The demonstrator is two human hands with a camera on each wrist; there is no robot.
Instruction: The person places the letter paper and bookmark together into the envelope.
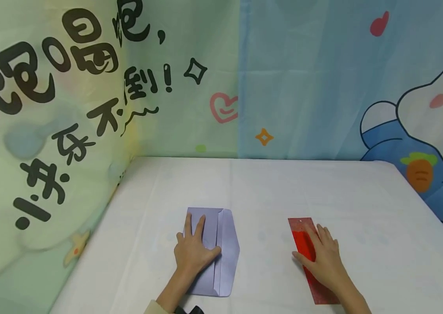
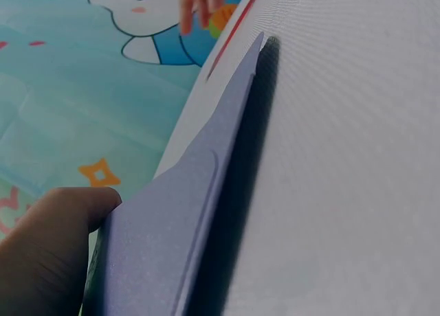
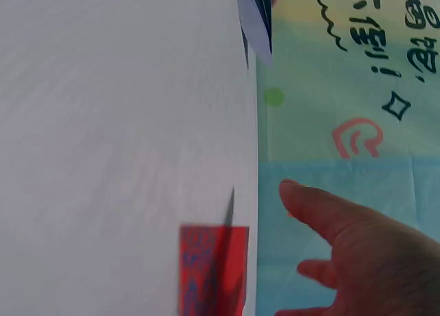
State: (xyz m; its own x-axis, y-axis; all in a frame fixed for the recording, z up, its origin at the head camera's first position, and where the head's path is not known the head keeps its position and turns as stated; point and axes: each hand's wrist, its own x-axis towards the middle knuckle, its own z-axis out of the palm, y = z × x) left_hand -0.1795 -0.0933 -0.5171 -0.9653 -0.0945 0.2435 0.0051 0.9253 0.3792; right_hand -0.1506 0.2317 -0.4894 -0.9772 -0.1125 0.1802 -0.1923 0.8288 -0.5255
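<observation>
A lavender envelope [image 1: 205,279] lies on the white table with its flap [image 1: 229,248] opened out to the right. My left hand [image 1: 191,250] is over it, fingers spread and fairly straight, thumb toward the flap fold. In the left wrist view the thumb meets the edge of the envelope [image 2: 158,254], and a dark shadow runs along its underside. To the right, my right hand [image 1: 325,261] is above a slim red envelope [image 1: 323,294], fingers extended. The right wrist view has a gap between that hand [image 3: 371,261] and the red envelope [image 3: 196,268], which bears the hand's shadow.
The white table [image 1: 260,192] extends between and beyond the two envelopes. Printed cloth backdrops [image 1: 303,78] stand along its back and left side, with a cartoon figure at the right. A dark object [image 1: 190,310] shows by the left wrist.
</observation>
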